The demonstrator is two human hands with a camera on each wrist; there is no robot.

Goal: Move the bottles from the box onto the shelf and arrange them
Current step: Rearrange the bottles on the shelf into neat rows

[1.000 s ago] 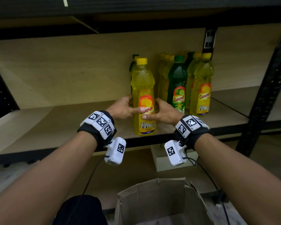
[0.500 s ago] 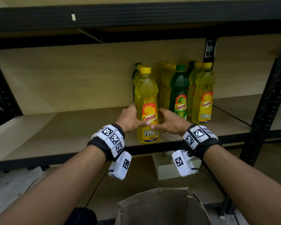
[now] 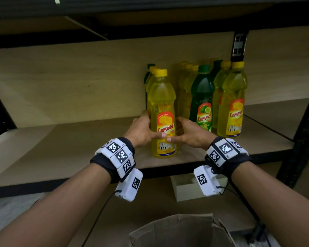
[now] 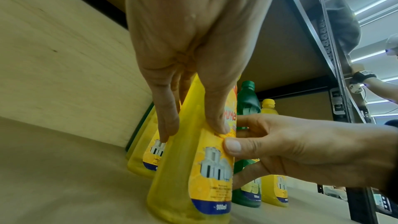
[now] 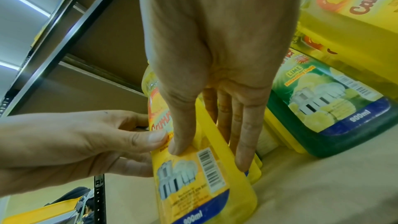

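Note:
A yellow dish-soap bottle [image 3: 162, 104] with a yellow cap stands upright on the wooden shelf [image 3: 75, 150], a little back from its front edge. My left hand [image 3: 150, 127] grips its left side and my right hand [image 3: 175, 131] its right side, with both thumbs pressed on the front label. In the left wrist view my left hand [image 4: 193, 130] has its fingers down the bottle [image 4: 193, 176]. In the right wrist view my right hand [image 5: 211, 156] holds the bottle [image 5: 206, 193] likewise. More yellow bottles stand right behind it.
To the right stand a green lime bottle [image 3: 202, 97] and a yellow bottle [image 3: 233, 104], with several more behind them. The open cardboard box [image 3: 180, 232] is below me. A small white box [image 3: 184, 188] lies under the shelf. A black upright [image 3: 303, 132] stands at the right.
Both hands have kept their hold on the yellow bottle and slid it slightly deeper onto the shelf, toward the bottles behind. The head view has shifted a little.

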